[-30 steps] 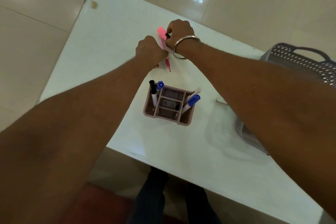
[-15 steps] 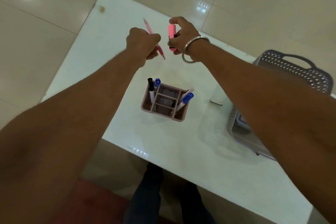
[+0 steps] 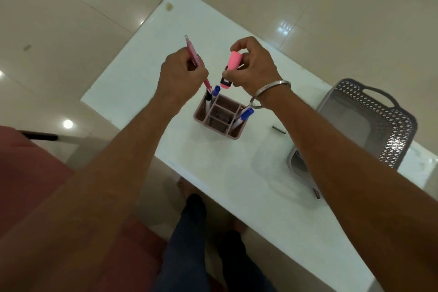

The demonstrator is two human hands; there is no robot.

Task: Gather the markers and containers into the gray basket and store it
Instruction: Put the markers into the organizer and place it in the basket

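My left hand (image 3: 180, 76) grips a thin pink pen (image 3: 193, 53), its tip pointing down at the back-left corner of the pink divided organizer (image 3: 214, 123). My right hand (image 3: 254, 69) holds a stubby pink highlighter (image 3: 231, 65) upright just above the organizer's back edge. In the organizer stand a black-capped marker (image 3: 208, 99) and a blue-capped marker (image 3: 215, 91) at the back left, and another blue-capped marker (image 3: 244, 115) leaning at the right. The gray perforated basket (image 3: 388, 125) sits on the white table (image 3: 248, 173) at the right, partly behind my right forearm.
A small dark stick-like object (image 3: 279, 129) lies on the table between organizer and basket. The table's near edge runs diagonally above my legs (image 3: 189, 244). A reddish seat (image 3: 30, 173) is at my left. Glossy tiled floor surrounds the table.
Both hands lifted the pink pen and the highlighter off the table's far side and brought them back toward me, down over the organizer.
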